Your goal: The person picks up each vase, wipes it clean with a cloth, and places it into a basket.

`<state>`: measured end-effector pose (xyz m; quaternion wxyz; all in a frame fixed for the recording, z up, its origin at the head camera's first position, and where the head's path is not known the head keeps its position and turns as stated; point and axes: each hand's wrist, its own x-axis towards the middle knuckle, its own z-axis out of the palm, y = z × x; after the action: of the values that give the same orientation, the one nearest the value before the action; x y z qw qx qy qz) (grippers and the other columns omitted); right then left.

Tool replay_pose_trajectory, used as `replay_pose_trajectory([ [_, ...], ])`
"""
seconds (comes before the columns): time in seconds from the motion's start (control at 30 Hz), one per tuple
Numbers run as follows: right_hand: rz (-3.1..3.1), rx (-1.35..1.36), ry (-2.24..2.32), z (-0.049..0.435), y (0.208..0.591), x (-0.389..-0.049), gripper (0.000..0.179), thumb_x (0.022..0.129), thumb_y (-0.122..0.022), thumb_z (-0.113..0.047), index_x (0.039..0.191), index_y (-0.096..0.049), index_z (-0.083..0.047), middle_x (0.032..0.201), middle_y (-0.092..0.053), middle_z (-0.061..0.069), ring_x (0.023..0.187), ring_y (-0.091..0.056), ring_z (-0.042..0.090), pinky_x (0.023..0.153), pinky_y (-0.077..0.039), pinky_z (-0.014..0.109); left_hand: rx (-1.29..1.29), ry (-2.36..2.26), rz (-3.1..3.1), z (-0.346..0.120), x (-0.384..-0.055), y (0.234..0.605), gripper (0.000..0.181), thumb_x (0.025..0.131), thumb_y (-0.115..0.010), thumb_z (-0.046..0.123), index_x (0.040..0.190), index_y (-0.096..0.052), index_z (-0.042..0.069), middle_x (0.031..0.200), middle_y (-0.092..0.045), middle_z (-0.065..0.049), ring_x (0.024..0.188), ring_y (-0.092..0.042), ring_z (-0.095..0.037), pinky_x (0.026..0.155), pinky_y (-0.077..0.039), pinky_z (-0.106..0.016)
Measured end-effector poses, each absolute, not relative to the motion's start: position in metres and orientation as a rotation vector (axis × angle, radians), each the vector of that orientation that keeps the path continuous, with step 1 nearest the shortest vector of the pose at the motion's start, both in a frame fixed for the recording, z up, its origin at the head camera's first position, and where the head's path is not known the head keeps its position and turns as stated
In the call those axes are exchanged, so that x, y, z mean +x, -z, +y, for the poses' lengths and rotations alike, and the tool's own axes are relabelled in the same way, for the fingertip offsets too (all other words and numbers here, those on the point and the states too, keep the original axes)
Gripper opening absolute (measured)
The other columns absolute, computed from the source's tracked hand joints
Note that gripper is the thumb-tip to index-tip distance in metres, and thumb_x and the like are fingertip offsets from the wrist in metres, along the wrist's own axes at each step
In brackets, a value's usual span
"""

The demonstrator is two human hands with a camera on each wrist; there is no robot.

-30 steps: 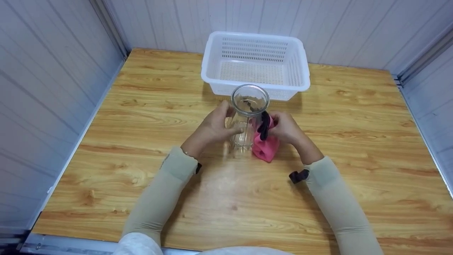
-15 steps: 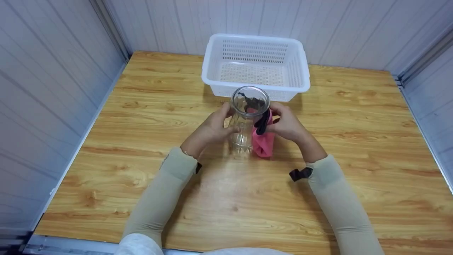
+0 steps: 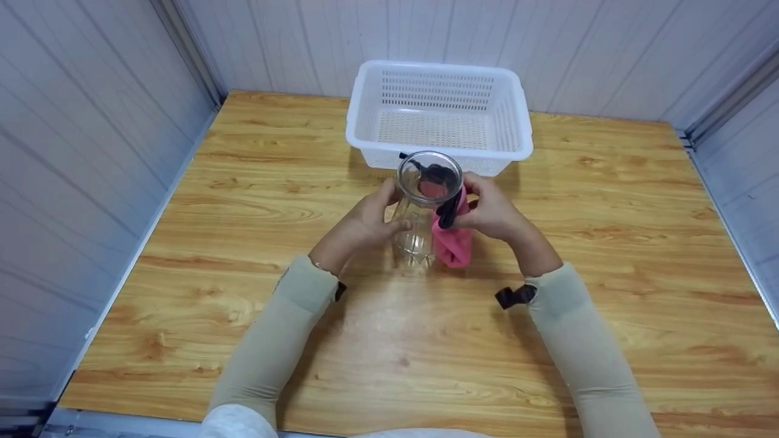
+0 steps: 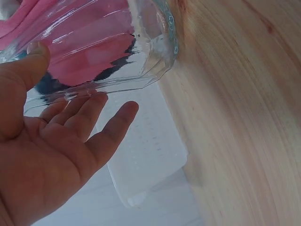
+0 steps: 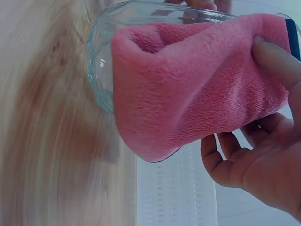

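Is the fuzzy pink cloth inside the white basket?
No, the pink cloth is in the person's right hand, beside the glass jar and outside the white basket.

One glass jar (image 3: 415,222), one pink cloth (image 3: 453,244), one white basket (image 3: 487,152) and one wooden table (image 3: 389,353) are counted; also two hands (image 3: 362,222) (image 3: 496,213) and two sleeves (image 3: 271,340) (image 3: 587,353) are seen.

In the head view, glossy glass is seen in the jar (image 3: 419,214), fuzzy, matt cloth (image 3: 454,244) at its four o'clock, smooth plastic in the basket (image 3: 435,126) at twelve. The table (image 3: 389,359) is finished in shiny wood-grain.
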<state>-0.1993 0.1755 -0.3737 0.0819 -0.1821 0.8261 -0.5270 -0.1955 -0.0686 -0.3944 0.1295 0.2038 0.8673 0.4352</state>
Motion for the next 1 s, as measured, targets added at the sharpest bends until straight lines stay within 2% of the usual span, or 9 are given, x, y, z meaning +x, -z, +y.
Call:
replay_pose_trajectory([
  [0.17, 2.496, -0.525, 1.421, 0.179, 0.39, -0.207, 0.059, 0.06, -0.087, -0.005, 0.113, -0.062, -0.005, 0.098, -0.061, 0.003, 0.091, -0.055, 0.017, 0.074, -0.054, 0.027, 0.629, -1.275, 2.534, -0.069, -0.196, 0.394, 0.058, 0.089, -0.069, 0.018, 0.135, -0.035, 0.017, 0.148, -0.045, -0.009, 0.14, -0.039, -0.025, 0.121, -0.027, -0.039],
  [0.3, 2.541, -0.543, 1.316, 0.182, 0.399, -0.206, 0.056, 0.058, -0.087, -0.003, 0.108, -0.062, -0.004, 0.095, -0.061, 0.006, 0.087, -0.056, 0.019, 0.071, -0.051, 0.027, 0.636, -1.286, 2.532, -0.067, -0.196, 0.395, 0.059, 0.088, -0.069, 0.017, 0.136, -0.035, 0.016, 0.148, -0.045, -0.009, 0.14, -0.039, -0.026, 0.121, -0.026, -0.04],
  [0.6, 2.621, -0.613, 1.222, 0.182, 0.408, -0.206, 0.068, 0.059, -0.088, -0.008, 0.12, -0.059, -0.009, 0.107, -0.059, 0.01, 0.096, -0.055, 0.022, 0.082, -0.048, 0.032, 0.601, -1.27, 2.53, -0.068, -0.197, 0.395, 0.056, 0.088, -0.069, 0.02, 0.133, -0.036, 0.017, 0.149, -0.045, -0.007, 0.141, -0.038, -0.024, 0.121, -0.026, -0.039],
  [0.77, 2.533, -0.553, 1.389, 0.182, 0.401, -0.206, 0.064, 0.062, -0.088, -0.009, 0.119, -0.06, -0.008, 0.108, -0.056, 0.006, 0.095, -0.054, 0.019, 0.079, -0.05, 0.028, 0.59, -1.279, 2.521, -0.069, -0.197, 0.395, 0.057, 0.089, -0.068, 0.02, 0.134, -0.035, 0.019, 0.15, -0.043, -0.007, 0.141, -0.037, -0.024, 0.121, -0.026, -0.04],
  [1.0, 2.501, -0.627, 1.595, 0.176, 0.366, -0.197, 0.051, 0.068, -0.083, -0.004, 0.113, -0.06, 0.002, 0.093, -0.057, -0.007, 0.087, -0.051, 0.009, 0.078, -0.049, 0.029, 0.593, -1.268, 2.533, -0.067, -0.195, 0.396, 0.058, 0.09, -0.068, 0.022, 0.136, -0.034, 0.018, 0.15, -0.043, -0.007, 0.141, -0.037, -0.023, 0.121, -0.027, -0.038],
])
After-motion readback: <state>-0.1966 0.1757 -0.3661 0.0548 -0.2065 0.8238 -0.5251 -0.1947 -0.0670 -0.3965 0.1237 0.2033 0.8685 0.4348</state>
